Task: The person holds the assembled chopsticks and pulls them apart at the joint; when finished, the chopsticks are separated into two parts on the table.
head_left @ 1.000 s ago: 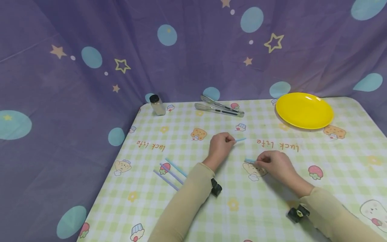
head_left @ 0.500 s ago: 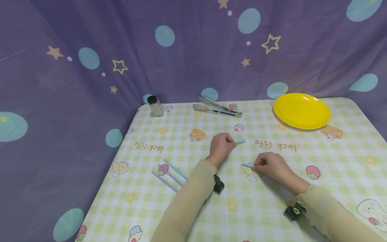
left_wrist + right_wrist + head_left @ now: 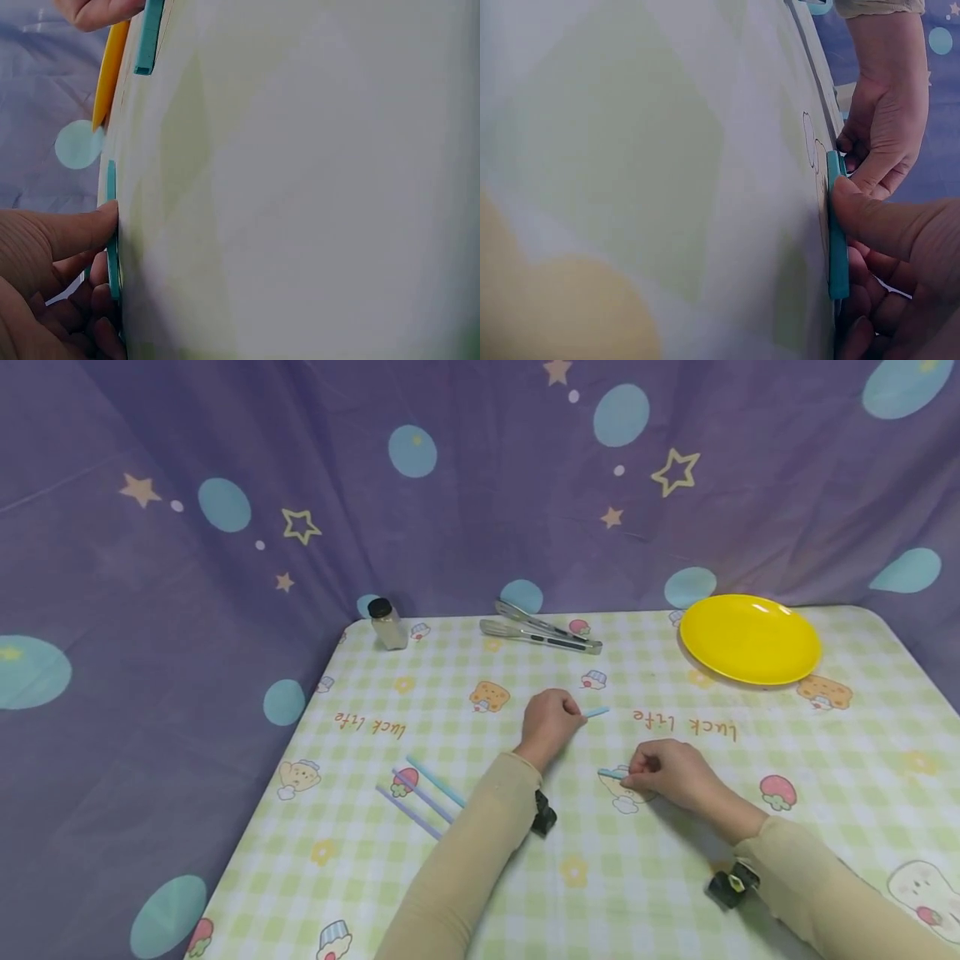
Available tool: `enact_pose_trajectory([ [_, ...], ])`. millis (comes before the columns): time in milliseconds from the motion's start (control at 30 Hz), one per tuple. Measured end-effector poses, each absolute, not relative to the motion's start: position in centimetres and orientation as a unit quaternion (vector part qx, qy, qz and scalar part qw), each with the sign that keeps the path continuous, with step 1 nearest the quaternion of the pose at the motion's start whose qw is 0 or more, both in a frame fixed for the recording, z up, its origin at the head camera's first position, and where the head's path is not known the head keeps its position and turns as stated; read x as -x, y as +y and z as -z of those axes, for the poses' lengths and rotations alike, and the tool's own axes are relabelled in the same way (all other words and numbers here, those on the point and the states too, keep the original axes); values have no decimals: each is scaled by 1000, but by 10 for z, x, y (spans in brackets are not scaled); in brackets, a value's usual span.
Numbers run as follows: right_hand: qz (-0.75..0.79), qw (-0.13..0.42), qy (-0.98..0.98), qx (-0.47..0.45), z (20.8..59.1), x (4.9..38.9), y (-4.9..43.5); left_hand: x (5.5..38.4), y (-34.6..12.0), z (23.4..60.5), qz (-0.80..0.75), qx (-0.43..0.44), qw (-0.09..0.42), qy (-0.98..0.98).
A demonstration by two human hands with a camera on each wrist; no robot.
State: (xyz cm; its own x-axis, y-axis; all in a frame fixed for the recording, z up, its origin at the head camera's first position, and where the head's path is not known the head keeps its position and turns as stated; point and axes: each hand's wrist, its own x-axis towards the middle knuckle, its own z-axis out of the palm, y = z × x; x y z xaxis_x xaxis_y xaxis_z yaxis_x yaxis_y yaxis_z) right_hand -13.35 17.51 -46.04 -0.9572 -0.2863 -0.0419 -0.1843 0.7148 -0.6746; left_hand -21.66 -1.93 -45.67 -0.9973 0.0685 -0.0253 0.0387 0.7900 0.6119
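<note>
My left hand [image 3: 551, 727] pinches a short, thin teal stick [image 3: 597, 712] between thumb and fingers, low over the tablecloth near the middle. In the left wrist view the thumb presses along this stick [image 3: 112, 180]. Nearer the front and to the right, my right hand [image 3: 671, 771] pinches a second teal stick [image 3: 611, 773], which points left over a printed bear. Seen from the right wrist, that stick [image 3: 838, 247] is narrow and square-ended, with the thumb on its side. Beside the left forearm lie a light blue stick [image 3: 433, 779] and two purple sticks [image 3: 411, 812], partly hidden by the sleeve.
Metal tongs [image 3: 540, 633] lie at the back middle of the checked tablecloth [image 3: 510, 893]. A jar with a black lid [image 3: 389, 625] stands at the back left, a yellow plate [image 3: 750, 639] at the back right. A purple curtain [image 3: 480, 510] hangs behind the table.
The right hand has come slightly nearer the front edge with its stick, which now overlaps the printed bear. The left hand has barely moved, still pinching its stick. The view has shifted slightly.
</note>
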Motion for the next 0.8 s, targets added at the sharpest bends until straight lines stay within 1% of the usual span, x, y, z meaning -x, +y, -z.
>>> enact_pose_trajectory([
  [200, 354, 89, 922, 128, 460, 136, 177, 217, -20, 455, -313, -36, 24, 949],
  [433, 366, 114, 916, 116, 459, 136, 177, 218, -23, 452, -295, -39, 49, 953],
  [667, 358, 106, 920, 115, 458, 135, 177, 218, -30, 444, -279, -41, 86, 955],
  [800, 355, 106, 922, 114, 459, 136, 178, 215, -38, 438, -261, -39, 93, 960],
])
